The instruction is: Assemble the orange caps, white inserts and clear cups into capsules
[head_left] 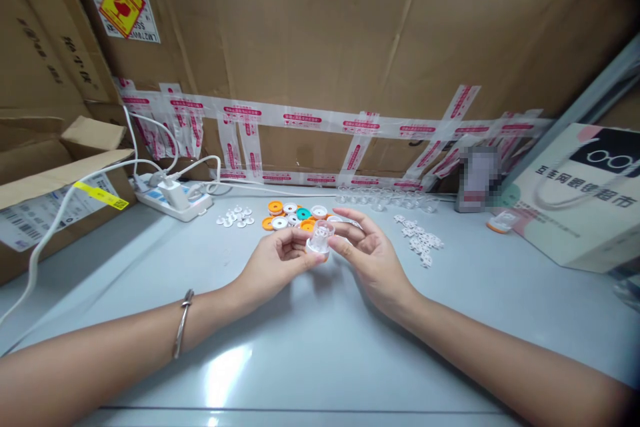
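Between my hands, above the table, is a small assembly: a clear plastic cup sitting in a white round base. My left hand pinches the white base from the left. The thumb and fingers of my right hand close on the clear cup from the right. Just behind lie orange, white and teal round caps. Small white discs with stems are to their left. Small white parts form a loose pile to the right. Several clear cups stand in rows at the back.
A power strip with white cables and an open cardboard box are at the left. A large taped carton walls off the back. On the right stand a paper bag, a blurred upright object and an orange-rimmed piece.
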Available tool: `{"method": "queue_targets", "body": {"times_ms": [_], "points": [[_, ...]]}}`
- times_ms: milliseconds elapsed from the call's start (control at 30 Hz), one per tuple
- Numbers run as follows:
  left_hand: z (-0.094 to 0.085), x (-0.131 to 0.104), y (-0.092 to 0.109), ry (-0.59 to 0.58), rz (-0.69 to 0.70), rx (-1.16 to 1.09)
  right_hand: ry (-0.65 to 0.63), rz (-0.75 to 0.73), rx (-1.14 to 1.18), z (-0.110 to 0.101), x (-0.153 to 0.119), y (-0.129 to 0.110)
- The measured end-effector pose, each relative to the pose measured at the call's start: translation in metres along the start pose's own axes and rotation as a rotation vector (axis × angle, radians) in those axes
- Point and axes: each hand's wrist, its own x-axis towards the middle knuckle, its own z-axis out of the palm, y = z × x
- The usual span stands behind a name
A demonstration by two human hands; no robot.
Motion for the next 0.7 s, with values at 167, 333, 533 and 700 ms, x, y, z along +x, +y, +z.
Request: {"method": "queue_targets", "body": {"times_ms": [167, 333, 533, 700], "points": [[0.0000, 0.0012, -0.0006, -0.021, 0.004, 0.039, -0.048, 0.020, -0.005, 0.0006, -0.0002, 0.0014], [0.0007, -0.0012, -0.0012, 0.005, 0.024, 0.086, -0.054, -0.020, -0.084, -0.0005, 0.0004, 0.0029], [0.0034, -0.0039, 0.0001, 0.027, 0.099, 0.195, -0.015, -0.106, -0.209, 0.0034, -0.0028, 0.0061], [0.0031, -0.0031, 0.0053, -0.005, 0.060, 0.123, -0.003, -0.079, -0.197, 0.0039, -0.0049, 0.0061]]}}
